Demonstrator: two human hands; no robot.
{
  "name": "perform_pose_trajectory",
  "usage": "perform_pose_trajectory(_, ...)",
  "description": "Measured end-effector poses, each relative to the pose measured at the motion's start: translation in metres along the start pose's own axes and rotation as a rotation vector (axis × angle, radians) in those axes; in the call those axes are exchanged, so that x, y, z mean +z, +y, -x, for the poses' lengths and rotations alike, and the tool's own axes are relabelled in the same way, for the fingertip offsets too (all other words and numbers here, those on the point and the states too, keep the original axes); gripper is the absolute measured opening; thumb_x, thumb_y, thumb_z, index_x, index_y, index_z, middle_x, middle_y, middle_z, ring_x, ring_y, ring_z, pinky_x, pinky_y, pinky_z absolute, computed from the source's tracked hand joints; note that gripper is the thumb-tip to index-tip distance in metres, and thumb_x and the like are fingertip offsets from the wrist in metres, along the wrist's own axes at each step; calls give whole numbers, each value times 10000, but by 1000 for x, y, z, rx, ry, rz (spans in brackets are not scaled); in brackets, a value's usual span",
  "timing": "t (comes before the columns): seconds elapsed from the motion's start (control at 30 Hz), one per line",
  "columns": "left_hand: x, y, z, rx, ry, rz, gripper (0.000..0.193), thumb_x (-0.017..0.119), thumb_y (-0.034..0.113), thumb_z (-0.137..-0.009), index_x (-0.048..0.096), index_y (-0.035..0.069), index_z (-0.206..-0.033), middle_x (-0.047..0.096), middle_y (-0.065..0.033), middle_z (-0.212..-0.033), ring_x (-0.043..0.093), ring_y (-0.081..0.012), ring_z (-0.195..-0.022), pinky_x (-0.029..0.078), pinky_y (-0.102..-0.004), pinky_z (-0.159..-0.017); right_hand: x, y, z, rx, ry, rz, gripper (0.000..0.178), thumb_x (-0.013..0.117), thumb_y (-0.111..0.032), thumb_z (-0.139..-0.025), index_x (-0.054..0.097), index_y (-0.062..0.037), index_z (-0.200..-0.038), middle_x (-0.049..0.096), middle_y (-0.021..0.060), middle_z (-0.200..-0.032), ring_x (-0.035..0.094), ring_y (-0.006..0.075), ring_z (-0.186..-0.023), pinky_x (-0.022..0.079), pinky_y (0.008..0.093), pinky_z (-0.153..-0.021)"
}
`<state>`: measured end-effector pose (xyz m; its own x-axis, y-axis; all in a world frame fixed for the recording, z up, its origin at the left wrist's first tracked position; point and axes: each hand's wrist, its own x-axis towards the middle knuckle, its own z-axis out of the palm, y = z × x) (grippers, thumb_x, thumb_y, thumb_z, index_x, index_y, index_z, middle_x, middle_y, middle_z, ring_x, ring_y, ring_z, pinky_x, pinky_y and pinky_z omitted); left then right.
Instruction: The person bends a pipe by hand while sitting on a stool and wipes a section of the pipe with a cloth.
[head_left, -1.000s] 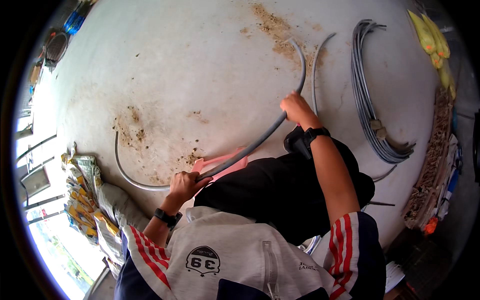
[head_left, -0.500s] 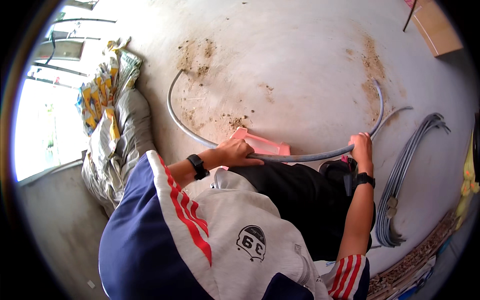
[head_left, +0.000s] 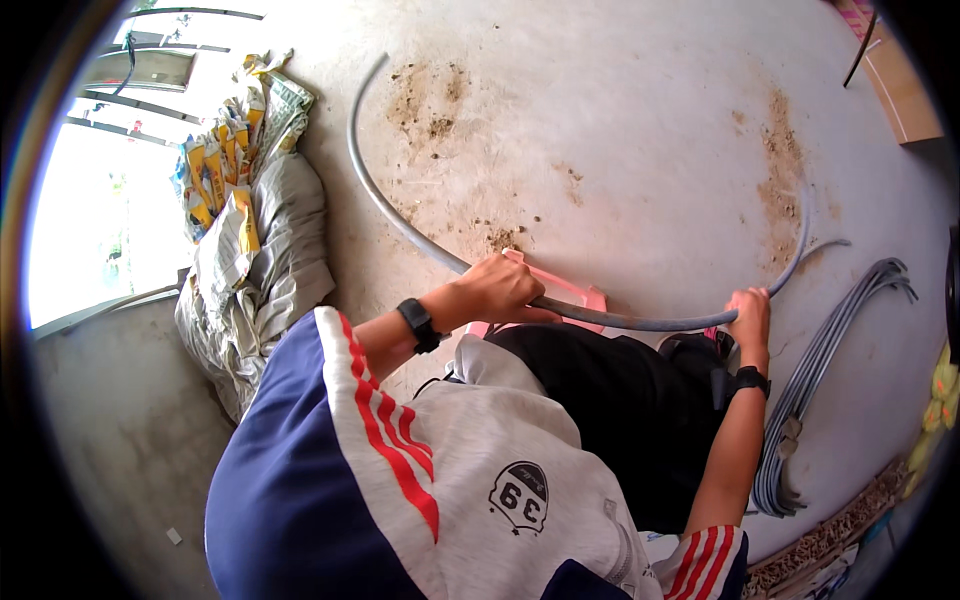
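A long grey flexible conduit (head_left: 400, 225) curves over the concrete floor and across my lap. My left hand (head_left: 497, 290), with a black watch at the wrist, is closed around it just in front of a pink plastic stool (head_left: 575, 297). My right hand (head_left: 749, 312), also with a black wristband, grips the same conduit further right, where it bends up and away. The stretch between my hands runs nearly straight over my black trousers.
A heap of grey and yellow-printed sacks (head_left: 250, 230) lies at the left by a bright opening. A bundle of grey conduits (head_left: 830, 370) lies on the floor at the right. Brown dirt stains (head_left: 780, 170) mark the concrete. A cardboard piece (head_left: 900, 80) sits top right.
The view has swung, so the sacks and conduit now sit higher and larger. Both hands keep their hold on the conduit, its left end arcing further up the floor.
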<state>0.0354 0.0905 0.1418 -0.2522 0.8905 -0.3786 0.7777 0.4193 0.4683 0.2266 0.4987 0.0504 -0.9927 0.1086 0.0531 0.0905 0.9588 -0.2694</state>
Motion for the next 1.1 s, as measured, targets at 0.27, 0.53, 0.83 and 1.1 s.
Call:
perform_pose_trajectory(0.27,-35,3,0,-50,151,10,517,606,583,-824,621,94,-655,511,-94,-483,544,-300,-457,423,-386,-423,-34,-9,-21,23,294,2,234,550,-12,-721,380,-24,-562,460,153,-596,484,351,-628,397,444,-638)
perform_pose_trajectory(0.53,18,-8,1,-40,-46,192,585,548,604,-852,626,53,-670,537,-146,-539,589,-332,-571,477,-405,-526,-28,-11,-19,-3,168,54,223,568,-9,-710,406,-30,-558,481,143,-589,499,338,-638,407,429,-647)
perform_pose_trajectory(0.83,-50,1,2,28,198,-2,503,616,548,-829,586,83,-640,493,-98,-465,531,-309,-441,420,-391,-427,-49,-14,-22,21,402,10,262,571,-12,-720,356,-26,-571,429,163,-591,470,362,-614,383,449,-621)
perform_pose_trajectory(1.1,-12,-2,0,41,75,103,520,616,546,-836,582,65,-640,510,-141,-511,551,-340,-500,428,-428,-461,-15,0,-4,26,-29,49,160,606,-62,-683,507,-52,-557,528,160,-615,512,356,-668,403,442,-701)
